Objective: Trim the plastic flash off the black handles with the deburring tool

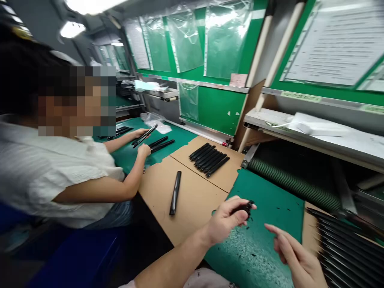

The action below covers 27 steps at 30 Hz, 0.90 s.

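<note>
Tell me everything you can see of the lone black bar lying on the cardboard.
The lone black bar is long and narrow, with a glossy surface that looks like moulded plastic. It lies flat on the tan cardboard sheet, set apart from the row of similar black bars on the neighbouring sheet. Only the cardboard touches it; no hand does. Any markings or fine details are too small to tell.

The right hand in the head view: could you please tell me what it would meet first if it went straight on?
Probably the small black piece pinched in the left hand; the right hand points toward it, though depth is unclear.
</note>
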Motion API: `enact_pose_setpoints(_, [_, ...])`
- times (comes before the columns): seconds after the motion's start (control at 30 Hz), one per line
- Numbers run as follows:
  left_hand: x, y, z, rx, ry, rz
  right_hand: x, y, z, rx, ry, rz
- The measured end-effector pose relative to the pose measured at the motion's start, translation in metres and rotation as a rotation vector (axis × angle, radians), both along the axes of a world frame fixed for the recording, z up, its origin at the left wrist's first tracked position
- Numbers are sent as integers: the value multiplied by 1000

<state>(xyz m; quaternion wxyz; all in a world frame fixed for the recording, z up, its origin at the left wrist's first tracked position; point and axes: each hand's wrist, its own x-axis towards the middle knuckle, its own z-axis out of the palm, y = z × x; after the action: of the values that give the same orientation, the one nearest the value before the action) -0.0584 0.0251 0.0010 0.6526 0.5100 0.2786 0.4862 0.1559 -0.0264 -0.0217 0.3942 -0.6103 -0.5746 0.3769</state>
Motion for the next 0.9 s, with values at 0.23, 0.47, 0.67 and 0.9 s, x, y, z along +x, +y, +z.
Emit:
enact_pose_setpoints(0.23, [-4,15,2,144,21,-125,-11,28,48,137,93,245])
enact_pose_setpoints(0.47, [-2,29,4,255,166,-200,2,36,55,-10,190,311])
enact_pose_setpoints(0.67, [3,38,5,361,159,-244,9,44,60,-44,295,439])
enact_pose_setpoints(0.9, [5,43,8,372,224,-253,12,49,56,-26,332,467])
